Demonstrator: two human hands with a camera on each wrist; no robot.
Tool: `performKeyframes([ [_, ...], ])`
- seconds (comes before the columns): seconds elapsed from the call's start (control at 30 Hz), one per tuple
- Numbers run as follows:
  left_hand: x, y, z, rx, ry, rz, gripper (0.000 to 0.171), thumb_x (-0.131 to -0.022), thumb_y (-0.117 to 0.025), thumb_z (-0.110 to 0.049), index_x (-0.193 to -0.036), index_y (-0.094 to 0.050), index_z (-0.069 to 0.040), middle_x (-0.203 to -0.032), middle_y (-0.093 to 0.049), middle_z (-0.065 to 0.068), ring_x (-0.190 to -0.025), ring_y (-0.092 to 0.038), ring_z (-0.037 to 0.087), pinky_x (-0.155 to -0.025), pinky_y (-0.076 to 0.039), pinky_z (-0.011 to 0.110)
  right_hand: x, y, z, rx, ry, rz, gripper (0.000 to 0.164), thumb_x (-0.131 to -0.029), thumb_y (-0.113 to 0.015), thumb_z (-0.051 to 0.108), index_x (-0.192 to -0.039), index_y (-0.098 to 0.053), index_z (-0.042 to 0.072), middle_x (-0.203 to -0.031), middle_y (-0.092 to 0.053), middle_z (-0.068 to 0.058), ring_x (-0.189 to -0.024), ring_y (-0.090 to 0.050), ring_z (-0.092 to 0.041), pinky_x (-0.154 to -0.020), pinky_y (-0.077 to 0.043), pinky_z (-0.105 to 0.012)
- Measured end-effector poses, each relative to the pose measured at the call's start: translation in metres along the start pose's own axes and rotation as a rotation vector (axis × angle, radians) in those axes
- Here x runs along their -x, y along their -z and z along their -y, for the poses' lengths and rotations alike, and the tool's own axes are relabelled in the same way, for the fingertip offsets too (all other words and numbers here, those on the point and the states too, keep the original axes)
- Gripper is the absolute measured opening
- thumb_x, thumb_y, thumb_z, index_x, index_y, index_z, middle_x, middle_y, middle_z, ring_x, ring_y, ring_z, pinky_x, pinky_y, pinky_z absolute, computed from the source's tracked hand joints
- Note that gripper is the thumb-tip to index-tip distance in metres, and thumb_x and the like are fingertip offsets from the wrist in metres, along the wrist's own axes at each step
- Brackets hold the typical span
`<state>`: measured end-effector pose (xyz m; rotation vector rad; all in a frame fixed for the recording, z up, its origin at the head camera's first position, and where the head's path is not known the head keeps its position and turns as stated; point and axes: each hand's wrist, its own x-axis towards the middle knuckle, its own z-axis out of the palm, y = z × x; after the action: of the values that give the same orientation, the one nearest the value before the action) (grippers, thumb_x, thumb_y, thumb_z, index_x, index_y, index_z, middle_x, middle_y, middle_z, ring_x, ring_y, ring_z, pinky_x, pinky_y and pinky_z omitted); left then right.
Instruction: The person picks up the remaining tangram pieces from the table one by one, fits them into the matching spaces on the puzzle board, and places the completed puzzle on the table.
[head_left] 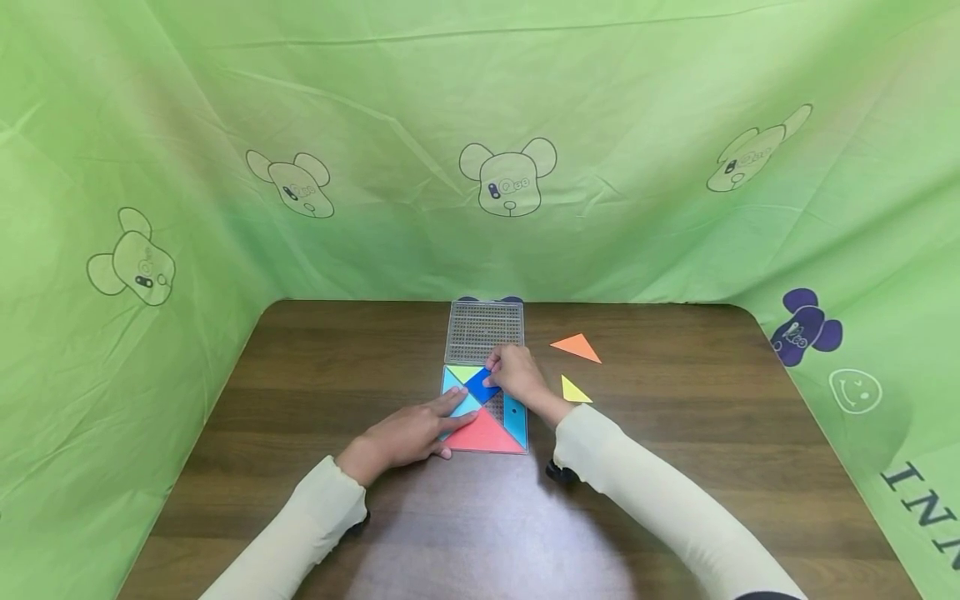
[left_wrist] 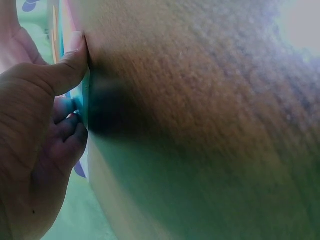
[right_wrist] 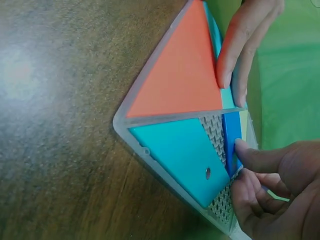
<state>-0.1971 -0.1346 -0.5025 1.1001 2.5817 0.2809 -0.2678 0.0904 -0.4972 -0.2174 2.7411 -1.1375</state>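
Note:
An open clear plastic case holds tangram pieces in its near half. My right hand [head_left: 517, 375] pinches the edge of a dark blue square [head_left: 478, 388], thumb on its face and the other fingers curled beside it. The square sits between a yellow-green triangle [head_left: 462, 372] and a large coral-red triangle [right_wrist: 180, 75]. My left hand [head_left: 408, 429] rests its extended fingers on the light blue triangle [head_left: 467, 406] and the case's left side, with its thumb at the near edge. A teal parallelogram [right_wrist: 182, 155] with a small hole lies along the right side; bare textured base shows beside it.
The gridded lid half [head_left: 483, 329] lies flat behind the pieces. Right of the case, an orange triangle [head_left: 577, 347] and a small yellow triangle [head_left: 573, 390] lie loose on the wooden table [head_left: 675, 417]. A green printed cloth [head_left: 375, 167] surrounds the table.

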Motion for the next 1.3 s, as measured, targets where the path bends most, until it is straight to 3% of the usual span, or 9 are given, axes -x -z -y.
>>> performKeyframes([
  [0.17, 0.000, 0.001, 0.000, -0.002, -0.003, -0.003, 0.071, -0.097, -0.067, -0.041, -0.160, -0.036, -0.029, -0.172, -0.019, 0.007, -0.159, -0.022, 0.026, -0.115, -0.045, 0.042, 0.003, 0.008, -0.002, -0.006, 0.001, -0.024, 0.011, -0.086, -0.081, 0.002, -0.094, -0.073, 0.002, -0.084, -0.070, -0.009, -0.078, -0.065, -0.017, -0.071, -0.056, -0.028],
  [0.33, 0.000, 0.000, 0.000, -0.007, -0.008, -0.012, 0.071, -0.097, -0.067, -0.041, -0.160, -0.036, -0.029, -0.172, -0.019, 0.006, -0.159, -0.021, 0.025, -0.116, -0.045, 0.041, 0.010, 0.032, -0.011, 0.020, -0.006, -0.048, 0.012, -0.088, -0.079, 0.004, -0.097, -0.073, 0.002, -0.088, -0.074, -0.011, -0.083, -0.069, -0.021, -0.077, -0.058, -0.033],
  [0.73, 0.000, 0.001, -0.003, -0.001, 0.003, -0.009, 0.072, -0.097, -0.067, -0.042, -0.160, -0.035, -0.030, -0.173, -0.018, 0.006, -0.160, -0.019, 0.025, -0.115, -0.045, 0.042, 0.036, 0.085, -0.066, 0.198, -0.072, -0.049, 0.034, -0.088, -0.082, 0.024, -0.105, -0.069, -0.002, -0.102, -0.073, -0.017, -0.097, -0.066, -0.031, -0.089, -0.052, -0.046],
  [0.8, 0.001, 0.001, -0.003, 0.000, 0.001, -0.009, 0.072, -0.097, -0.067, -0.042, -0.160, -0.035, -0.030, -0.173, -0.018, 0.006, -0.160, -0.019, 0.025, -0.115, -0.045, 0.042, 0.041, 0.088, -0.073, 0.228, -0.077, -0.040, 0.037, -0.086, -0.085, 0.026, -0.103, -0.069, -0.002, -0.100, -0.071, -0.016, -0.096, -0.063, -0.030, -0.087, -0.051, -0.045],
  [0.93, 0.001, 0.001, -0.003, -0.003, 0.002, -0.006, 0.072, -0.097, -0.067, -0.042, -0.160, -0.034, -0.030, -0.173, -0.018, 0.006, -0.160, -0.019, 0.025, -0.115, -0.045, 0.042, 0.053, 0.088, -0.081, 0.280, -0.038, -0.019, 0.039, -0.082, -0.087, 0.030, -0.082, -0.061, 0.001, -0.080, -0.054, -0.008, -0.084, -0.049, -0.024, -0.074, -0.040, -0.035],
  [1.03, 0.001, 0.001, -0.003, -0.004, 0.008, -0.006, 0.072, -0.097, -0.067, -0.042, -0.160, -0.035, -0.030, -0.173, -0.018, 0.005, -0.160, -0.019, 0.025, -0.115, -0.045, 0.042, 0.059, 0.085, -0.085, 0.312, 0.009, -0.037, 0.041, -0.081, -0.088, 0.030, -0.079, -0.058, 0.003, -0.078, -0.047, -0.006, -0.080, -0.043, -0.023, -0.070, -0.033, -0.034],
  [1.17, 0.001, 0.000, -0.003, -0.004, 0.012, -0.008, 0.072, -0.096, -0.067, -0.042, -0.160, -0.035, -0.030, -0.173, -0.018, 0.005, -0.160, -0.019, 0.025, -0.115, -0.045, 0.042, 0.064, 0.079, -0.088, 0.359, 0.062, -0.085, 0.033, -0.081, -0.088, 0.024, -0.091, -0.067, 0.001, -0.088, -0.061, -0.010, -0.084, -0.053, -0.027, -0.077, -0.045, -0.041],
  [1.3, 0.001, -0.002, -0.003, -0.004, 0.010, -0.010, 0.073, -0.096, -0.067, -0.042, -0.160, -0.035, -0.030, -0.173, -0.018, 0.006, -0.160, -0.020, 0.026, -0.116, -0.045, 0.043, 0.064, 0.077, -0.090, 0.361, 0.074, -0.069, 0.025, -0.083, -0.086, 0.016, -0.092, -0.070, -0.002, -0.095, -0.068, -0.014, -0.094, -0.059, -0.033, -0.087, -0.048, -0.049],
])
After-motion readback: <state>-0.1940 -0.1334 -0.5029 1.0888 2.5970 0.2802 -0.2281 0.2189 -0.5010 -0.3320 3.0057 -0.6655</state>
